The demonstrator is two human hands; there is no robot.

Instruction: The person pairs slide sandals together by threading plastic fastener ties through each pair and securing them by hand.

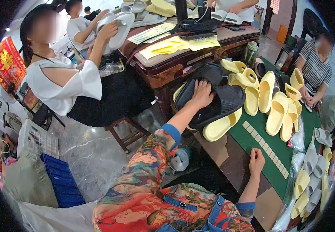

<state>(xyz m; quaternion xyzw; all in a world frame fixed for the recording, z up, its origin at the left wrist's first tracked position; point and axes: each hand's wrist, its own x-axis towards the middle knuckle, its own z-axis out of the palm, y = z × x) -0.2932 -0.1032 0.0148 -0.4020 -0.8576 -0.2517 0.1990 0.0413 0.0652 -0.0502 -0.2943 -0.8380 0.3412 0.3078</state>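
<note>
My left hand (202, 94) reaches out over a pair of black slippers (223, 106) at the table's far left side, its fingers bent over the edge of one. More black footwear (210, 72) lies just behind, and a pale yellow slipper (218, 129) shows below the black ones. Above the green mat (235, 133) my right hand (257, 160) is closed, fingers curled together; what it holds, if anything, is hidden. Beside it runs a row of small pale rectangular pieces (265, 147) on the mat.
Several yellow slippers (277, 110) stand across the mat, with a glass jar (250, 54) behind. Grey and yellow slippers (310, 178) line the right edge. One person (65, 73) at left holds light slippers (119, 29); another (314, 63) sits at right. A blue crate (61, 181) stands on the floor.
</note>
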